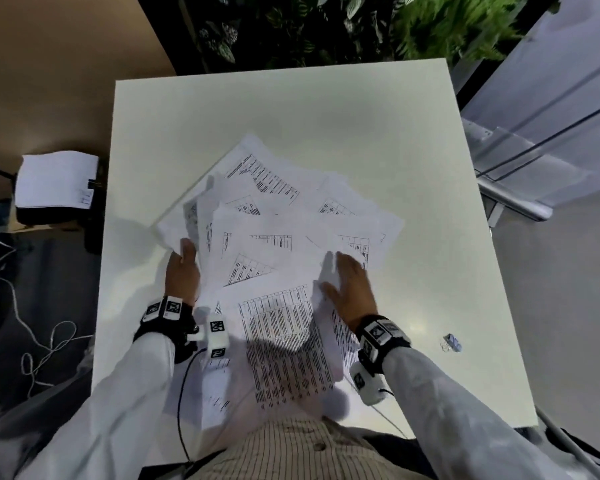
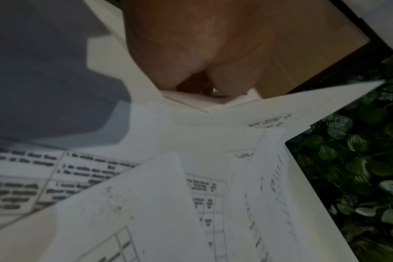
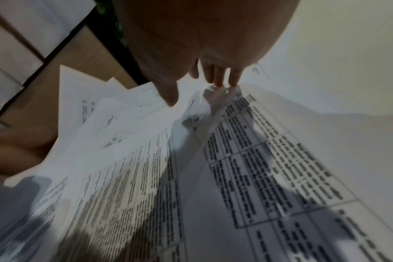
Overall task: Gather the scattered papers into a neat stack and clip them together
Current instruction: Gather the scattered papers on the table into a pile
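Head view, lower centre of the frame: the nearest printed sheet (image 1: 284,344) overhangs the near edge of the white bench (image 1: 378,140), its lower part in shadow. Lower right, a small clear clip (image 1: 451,342) lies on bare bench, well apart from the sheets and to the right of the right wrist. Centre: the scattered papers (image 1: 274,237) form a loose, overlapping fan, skewed at differing angles and not squared. The right hand (image 1: 349,287) rests on the fan's right side with its grip spread and fingers straight, fingertips (image 3: 233,81) touching a sheet in the right wrist view. The left hand (image 1: 182,271) is at the fan's left edge, where the sheets lift off the bench; its fingers are hidden behind the paper, so whether this grip pinches the sheets cannot be told, and the left wrist view shows only the palm (image 2: 202,44) above raised sheet corners. Left of the frame, beside the bench, a separate stack of white sheets (image 1: 54,178) with a black binder clip on its right edge lies on a dark box. Upper frame: green foliage (image 1: 361,26) beyond the far bench edge.
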### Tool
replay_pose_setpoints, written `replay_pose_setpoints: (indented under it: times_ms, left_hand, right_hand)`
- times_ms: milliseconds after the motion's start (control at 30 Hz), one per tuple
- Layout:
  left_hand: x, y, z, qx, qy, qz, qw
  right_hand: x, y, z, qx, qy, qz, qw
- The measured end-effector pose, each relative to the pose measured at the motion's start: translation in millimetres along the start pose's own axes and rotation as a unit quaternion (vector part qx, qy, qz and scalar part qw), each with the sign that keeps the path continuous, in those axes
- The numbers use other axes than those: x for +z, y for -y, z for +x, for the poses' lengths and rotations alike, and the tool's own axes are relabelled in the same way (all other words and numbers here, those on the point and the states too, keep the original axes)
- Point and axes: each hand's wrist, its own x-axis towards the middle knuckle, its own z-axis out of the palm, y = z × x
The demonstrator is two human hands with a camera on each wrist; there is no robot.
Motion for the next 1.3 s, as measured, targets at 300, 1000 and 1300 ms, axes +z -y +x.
replay_pose_setpoints:
  times_ms: [300,1000,1300]
  left_hand:
    - [-29,72,-23,-0.029,0.234,0.032,0.971]
    - [3,32,-92,-0.127,0.156,-0.198,0.959]
    - [-38,-77,-157,0.159,0.093,-0.002,0.983]
  right_hand:
    - [11,-6,-46,0.161,-0.014,-0.09,0.983]
    - [-16,-1,-36,0.168,0.126,0.321,0.924]
    - [-22,-25,-33,0.187,0.115,0.216,0.951]
